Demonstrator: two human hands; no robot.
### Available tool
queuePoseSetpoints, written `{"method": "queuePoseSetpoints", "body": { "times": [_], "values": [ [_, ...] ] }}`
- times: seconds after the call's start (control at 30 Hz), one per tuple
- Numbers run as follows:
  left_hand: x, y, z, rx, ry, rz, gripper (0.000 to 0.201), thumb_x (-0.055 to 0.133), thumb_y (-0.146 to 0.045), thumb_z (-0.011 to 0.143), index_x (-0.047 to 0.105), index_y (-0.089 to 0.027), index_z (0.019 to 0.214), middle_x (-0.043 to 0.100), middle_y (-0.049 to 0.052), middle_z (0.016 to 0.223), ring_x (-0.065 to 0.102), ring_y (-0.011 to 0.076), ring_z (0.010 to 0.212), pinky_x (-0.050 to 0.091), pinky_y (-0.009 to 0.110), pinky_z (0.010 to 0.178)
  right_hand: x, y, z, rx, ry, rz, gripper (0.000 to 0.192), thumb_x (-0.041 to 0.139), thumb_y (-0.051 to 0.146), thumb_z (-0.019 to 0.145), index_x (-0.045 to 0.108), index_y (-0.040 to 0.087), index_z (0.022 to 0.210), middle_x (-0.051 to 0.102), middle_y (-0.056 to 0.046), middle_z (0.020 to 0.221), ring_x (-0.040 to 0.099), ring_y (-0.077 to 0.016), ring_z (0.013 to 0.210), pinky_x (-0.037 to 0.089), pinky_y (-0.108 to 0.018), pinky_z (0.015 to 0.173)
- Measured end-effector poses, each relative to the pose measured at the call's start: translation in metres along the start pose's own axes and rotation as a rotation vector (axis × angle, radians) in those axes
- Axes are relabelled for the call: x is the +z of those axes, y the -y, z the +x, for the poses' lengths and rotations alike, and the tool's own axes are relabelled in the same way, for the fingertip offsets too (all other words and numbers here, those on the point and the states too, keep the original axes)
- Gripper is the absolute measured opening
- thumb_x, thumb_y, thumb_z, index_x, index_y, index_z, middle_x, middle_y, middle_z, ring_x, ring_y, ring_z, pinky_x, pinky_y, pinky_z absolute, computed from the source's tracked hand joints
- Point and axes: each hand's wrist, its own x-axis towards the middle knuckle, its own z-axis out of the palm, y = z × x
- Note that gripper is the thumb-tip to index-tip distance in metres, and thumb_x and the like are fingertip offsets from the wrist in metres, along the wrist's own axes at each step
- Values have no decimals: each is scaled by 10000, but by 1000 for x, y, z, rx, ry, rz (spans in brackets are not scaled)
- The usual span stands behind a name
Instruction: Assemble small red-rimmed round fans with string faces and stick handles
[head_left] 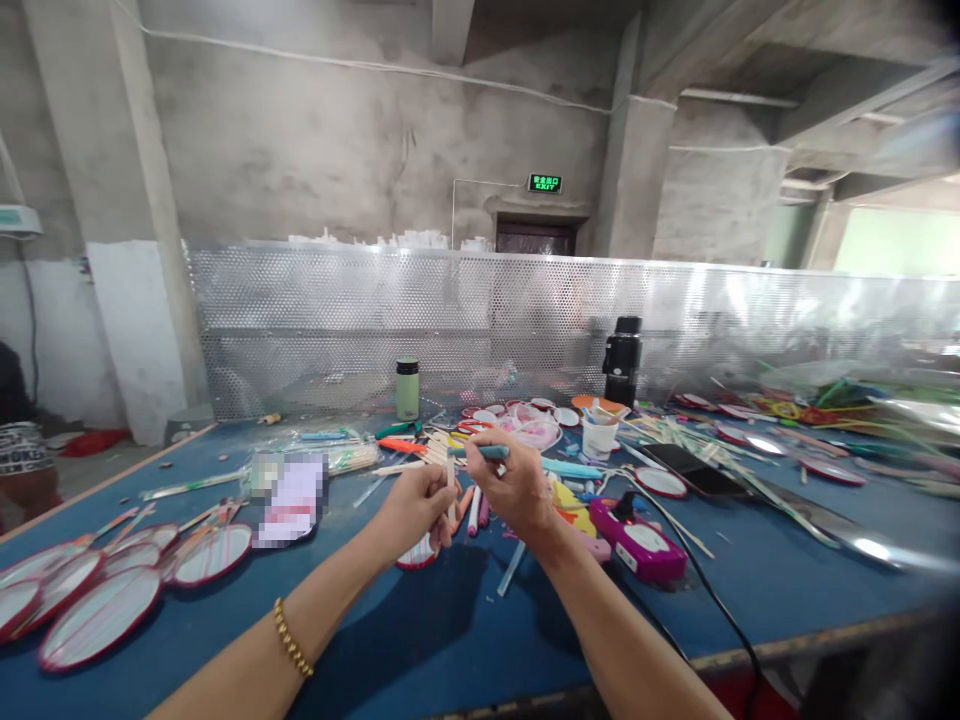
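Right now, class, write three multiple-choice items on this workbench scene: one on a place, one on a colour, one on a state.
1. Where does the green cylindrical flask stand?
A. by the perforated metal screen
B. at the near table edge
C. on the floor

2. What colour is the table's flat felt-like top?
A. red
B. blue
C. white

3. What is the right hand doing?
A. lying flat
B. hanging empty
C. pinching a teal pen-like tool

Answers: 1 A, the flask stands just before the screen. 2 B, bare cloth shows blue. 3 C, its fingers close round the tool; the left hand holds a pale thin stick.
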Motion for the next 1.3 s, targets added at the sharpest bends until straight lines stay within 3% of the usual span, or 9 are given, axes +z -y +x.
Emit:
{"method": "queuePoseSetpoints", "body": {
  "times": [1.3],
  "values": [
    [0,0,-1,9,-2,21,325,582,-456,766,424,-184,684,601,-6,528,570,115,358,370,169,310,2,-2,-1,16,1,13,162,504,211,837,598,175,710,598,-1,646,493,-95,545,393,-210,550]
  ]
}}
